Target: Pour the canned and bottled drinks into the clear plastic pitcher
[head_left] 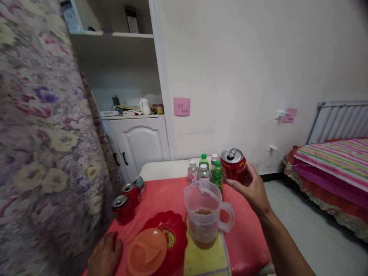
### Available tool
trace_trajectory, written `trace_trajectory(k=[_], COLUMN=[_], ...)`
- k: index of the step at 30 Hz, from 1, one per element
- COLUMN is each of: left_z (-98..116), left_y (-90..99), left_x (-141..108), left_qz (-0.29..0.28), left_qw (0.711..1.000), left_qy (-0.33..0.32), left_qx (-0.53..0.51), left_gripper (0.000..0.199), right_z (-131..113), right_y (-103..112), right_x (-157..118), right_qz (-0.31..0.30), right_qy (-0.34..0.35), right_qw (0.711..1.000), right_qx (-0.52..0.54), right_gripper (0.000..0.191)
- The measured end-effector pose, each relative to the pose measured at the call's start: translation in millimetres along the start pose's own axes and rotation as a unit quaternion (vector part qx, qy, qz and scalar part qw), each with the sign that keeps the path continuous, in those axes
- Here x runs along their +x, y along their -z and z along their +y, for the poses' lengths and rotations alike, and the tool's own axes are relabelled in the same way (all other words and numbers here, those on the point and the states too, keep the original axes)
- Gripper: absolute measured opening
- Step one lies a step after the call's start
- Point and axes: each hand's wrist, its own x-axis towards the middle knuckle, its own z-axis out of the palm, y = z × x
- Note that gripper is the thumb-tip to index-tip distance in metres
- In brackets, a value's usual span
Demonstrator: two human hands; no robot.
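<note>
My right hand [253, 189] is closed around a red drink can [234, 168], its top opened, held up behind and to the right of the measuring jug. The translucent plastic measuring jug [202, 224] stands on a yellow cloth [207, 262] with some brownish liquid inside. My left hand [106, 255] rests at the table's left edge, its fingers loosely together, touching no object but the tablecloth. Close to it, a red scalloped plate [179, 230] carries an orange round lid [146, 251]. Beyond my left hand stand two red cans, one nearer [123, 210], and a greenish can [139, 186].
Several small bottles, including a green-capped bottle [217, 177], stand behind the jug. A red tablecloth [161, 191] covers the table. A floral curtain [43, 153] hangs close on the left, a white cabinet [140, 140] stands behind, and a bed [336, 165] is at the right.
</note>
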Motion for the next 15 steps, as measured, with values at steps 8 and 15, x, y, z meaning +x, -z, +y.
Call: trace_trajectory(k=[8, 15], left_z=[0.3, -0.1], left_y=[0.6, -1.5], left_x=[0.7, 0.2], left_qz=[-0.003, -0.002], left_qw=[1.0, 1.0], left_qy=[-0.001, 0.003], left_qx=[0.006, 0.014], left_gripper=[0.042, 0.046], right_z=[-9.1, -6.4], right_y=[-2.9, -8.0], right_x=[-4.7, -5.7], right_qz=[0.003, 0.011], right_qy=[0.05, 0.079], right_qw=[0.993, 0.982], right_qx=[-0.107, -0.169], right_gripper=[0.074, 0.07])
